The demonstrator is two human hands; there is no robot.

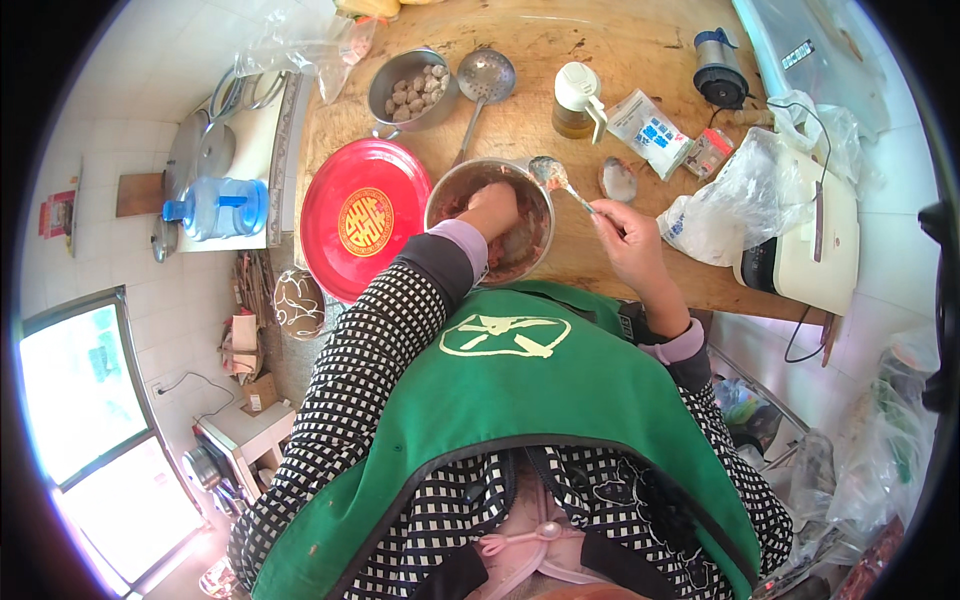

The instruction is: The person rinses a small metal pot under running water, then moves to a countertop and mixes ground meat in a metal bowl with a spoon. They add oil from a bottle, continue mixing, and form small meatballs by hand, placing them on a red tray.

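My left hand (495,206) reaches down into a deep metal pot (550,244), its fingers hidden at the pink minced meat (529,196) inside. Between the thumb and fingers of my right hand (631,241) is the handle of a metal spoon (577,195). The spoon's bowl, smeared with minced meat, is over the pot's right rim. Raw meat also clings to the inner wall of the pot, which stands at the near edge of the wooden table (540,30).
Left of the pot lies a red round tray (322,217). Behind are a pot (386,120) of meatballs (412,97) and a skimmer (486,79). A white-lidded jug (577,86), a seasoning packet (651,135) and a small oval dish (618,184) are rightward, before a plastic bag (739,199) and a white appliance (814,255).
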